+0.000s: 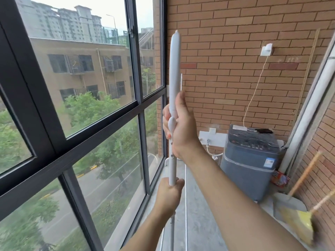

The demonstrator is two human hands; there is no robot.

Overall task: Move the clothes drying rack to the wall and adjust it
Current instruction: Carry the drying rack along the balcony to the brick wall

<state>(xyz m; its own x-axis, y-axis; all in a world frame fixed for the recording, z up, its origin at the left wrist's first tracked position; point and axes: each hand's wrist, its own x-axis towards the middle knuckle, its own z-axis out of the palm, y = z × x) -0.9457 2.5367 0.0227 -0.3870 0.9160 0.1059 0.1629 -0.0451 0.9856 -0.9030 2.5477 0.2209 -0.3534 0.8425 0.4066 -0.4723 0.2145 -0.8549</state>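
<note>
Drying rack's (174,73) smooth white tubular pole.

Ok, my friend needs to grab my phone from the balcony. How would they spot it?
Look to the brick wall at the far end, where a grey washer stands in the corner. The phone lies flat on the washer's lid, near the back right. It is the only dark slab there, with a white cable running up to a wall socket.
</note>
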